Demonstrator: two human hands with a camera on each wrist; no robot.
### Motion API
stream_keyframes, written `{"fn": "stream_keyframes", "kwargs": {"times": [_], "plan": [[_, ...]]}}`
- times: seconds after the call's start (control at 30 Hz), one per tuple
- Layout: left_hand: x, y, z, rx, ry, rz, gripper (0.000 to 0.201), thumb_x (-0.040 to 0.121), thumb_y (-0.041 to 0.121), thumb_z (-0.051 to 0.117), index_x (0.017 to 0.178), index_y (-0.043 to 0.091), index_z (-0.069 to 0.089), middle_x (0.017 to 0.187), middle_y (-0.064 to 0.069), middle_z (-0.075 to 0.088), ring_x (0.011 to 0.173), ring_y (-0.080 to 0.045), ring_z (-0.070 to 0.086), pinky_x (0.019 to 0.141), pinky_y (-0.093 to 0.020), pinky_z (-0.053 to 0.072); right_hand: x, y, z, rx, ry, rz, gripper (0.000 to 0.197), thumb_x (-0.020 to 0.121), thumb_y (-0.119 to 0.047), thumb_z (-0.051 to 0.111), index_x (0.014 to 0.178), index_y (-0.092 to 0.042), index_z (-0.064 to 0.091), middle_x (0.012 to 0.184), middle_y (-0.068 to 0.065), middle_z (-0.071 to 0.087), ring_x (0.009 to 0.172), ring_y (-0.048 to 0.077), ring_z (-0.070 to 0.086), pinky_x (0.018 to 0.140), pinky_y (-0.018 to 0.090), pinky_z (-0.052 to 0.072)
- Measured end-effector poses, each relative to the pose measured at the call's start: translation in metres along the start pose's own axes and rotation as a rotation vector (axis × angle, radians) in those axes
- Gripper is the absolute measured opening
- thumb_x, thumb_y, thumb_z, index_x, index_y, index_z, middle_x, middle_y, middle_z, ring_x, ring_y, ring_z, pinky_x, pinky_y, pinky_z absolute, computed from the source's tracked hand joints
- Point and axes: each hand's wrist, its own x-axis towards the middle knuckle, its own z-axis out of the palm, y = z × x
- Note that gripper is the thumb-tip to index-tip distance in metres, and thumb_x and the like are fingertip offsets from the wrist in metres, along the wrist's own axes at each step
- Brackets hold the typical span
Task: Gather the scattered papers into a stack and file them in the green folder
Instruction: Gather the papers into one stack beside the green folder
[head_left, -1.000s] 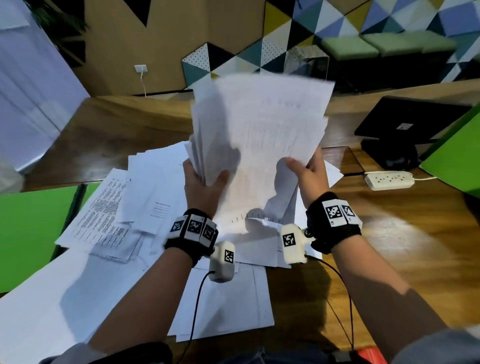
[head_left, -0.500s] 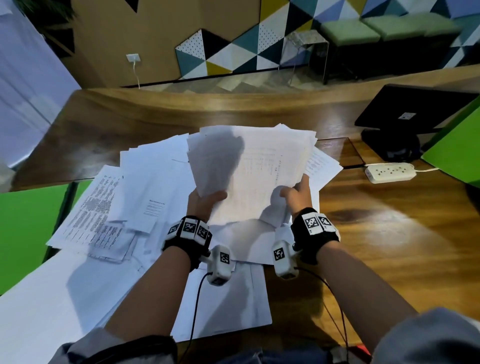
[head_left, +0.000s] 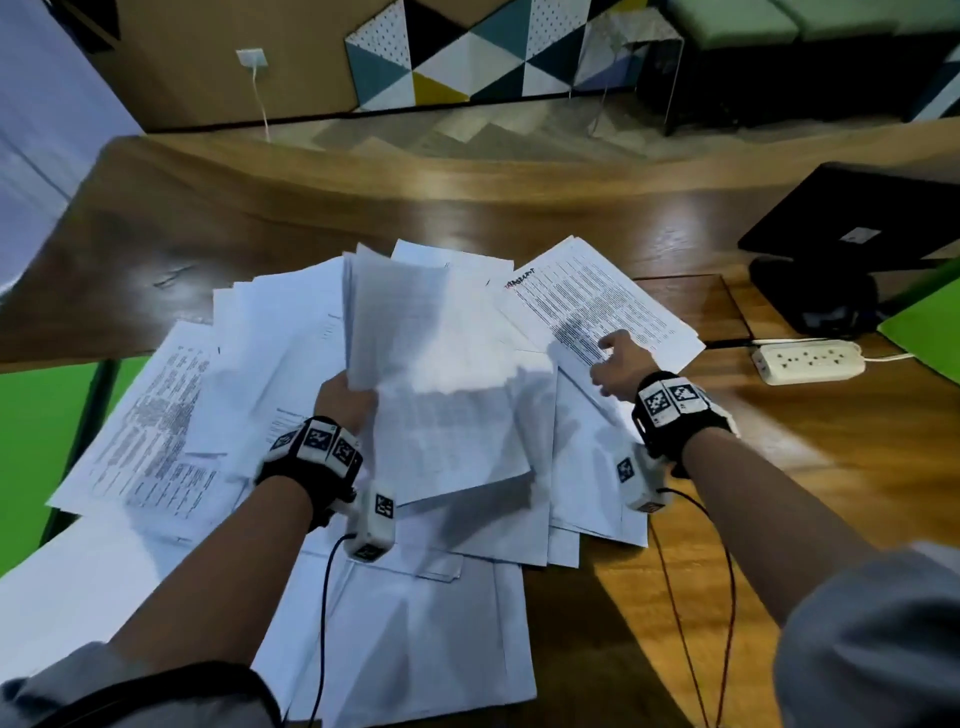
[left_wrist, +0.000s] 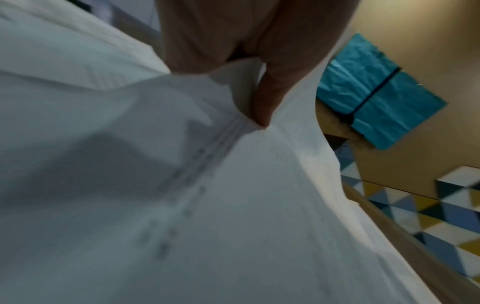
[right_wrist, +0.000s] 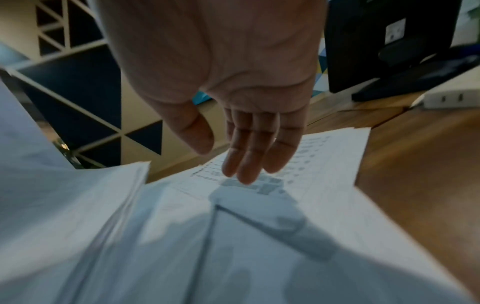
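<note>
Matt white paper sheets (head_left: 447, 415) on glossy varnished wooden desk (head_left: 779, 519)

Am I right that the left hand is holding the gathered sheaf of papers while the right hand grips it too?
Not quite: the left hand holds the sheaf, but the right hand is open, reaching over a printed sheet, as the right wrist view shows.

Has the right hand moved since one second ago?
Yes. The right hand has let go of the stack and gone right, toward the power strip, reaching open over a printed sheet.
</note>
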Motion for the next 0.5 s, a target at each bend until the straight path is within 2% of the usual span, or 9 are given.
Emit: {"fn": "stream_keyframes", "kwargs": {"times": [0.07,0.13,0.2,0.23,0.33,0.43,0.5], "plan": [[0.01,-0.01,-0.001,0.033,-0.022,-0.069,0.033,0.087,0.001,0.051,0.119,-0.008,0.055,0.12,-0.029,0.058,0.087,-0.029,0.05,0.073,-0.029,0.036,0.013,0.005,-0.01,-0.201,0.008,0.034,0.048,0.088,-0.016,0.056,0.132,-0.009,0.039,0.12,0.021,0.059,0.103,0.033,0.058,0.081,0.035,0.048],[0.019,-0.017,0.003,0.033,-0.049,-0.121,0.038,0.087,0.003,0.054,0.124,-0.008,0.053,0.123,-0.028,0.057,0.099,-0.038,0.057,0.075,-0.029,0.038,0.024,0.005,-0.012,-0.393,0.078,0.017,0.056,0.083,-0.026,0.063,0.132,-0.009,0.041,0.129,0.018,0.052,0.119,0.035,0.048,0.095,0.042,0.046],[0.025,-0.023,0.011,0.018,-0.064,-0.159,0.041,0.086,0.003,0.055,0.126,-0.008,0.052,0.125,-0.028,0.057,0.108,-0.04,0.057,0.077,-0.029,0.039,0.033,0.001,-0.003,-0.522,0.091,-0.015,0.076,0.076,-0.041,0.071,0.136,-0.01,0.037,0.138,0.016,0.042,0.13,0.034,0.036,0.101,0.048,0.041],[0.026,-0.026,0.014,0.003,-0.066,-0.176,0.041,0.086,0.002,0.056,0.126,-0.007,0.052,0.126,-0.028,0.057,0.107,-0.038,0.057,0.077,-0.028,0.039,0.035,-0.001,0.005,-0.572,0.059,-0.021,0.088,0.072,-0.046,0.074,0.14,-0.01,0.032,0.142,0.016,0.036,0.134,0.035,0.031,0.102,0.05,0.039],[0.029,-0.032,0.02,-0.024,-0.052,-0.203,0.041,0.085,0.003,0.056,0.125,-0.006,0.054,0.124,-0.027,0.058,0.09,-0.028,0.052,0.076,-0.029,0.038,0.043,-0.005,0.026,-0.69,-0.045,0.044,0.112,0.065,-0.052,0.078,0.148,-0.011,0.015,0.15,0.015,0.025,0.139,0.038,0.024,0.105,0.057,0.036],[0.031,-0.038,0.021,-0.053,-0.05,-0.214,0.043,0.085,0.006,0.057,0.126,-0.005,0.053,0.124,-0.026,0.059,0.098,-0.034,0.058,0.078,-0.033,0.042,0.047,-0.006,0.036,-0.784,-0.06,0.106,0.12,0.066,-0.053,0.078,0.151,-0.01,0.005,0.153,0.018,0.022,0.14,0.043,0.022,0.107,0.063,0.03],[0.031,-0.039,0.02,-0.075,-0.052,-0.214,0.043,0.085,0.007,0.058,0.126,-0.004,0.053,0.123,-0.026,0.06,0.099,-0.035,0.059,0.08,-0.035,0.044,0.05,-0.006,0.039,-0.772,-0.05,0.115,0.118,0.066,-0.049,0.079,0.151,-0.01,0.006,0.151,0.019,0.023,0.138,0.043,0.026,0.107,0.062,0.031]]}}
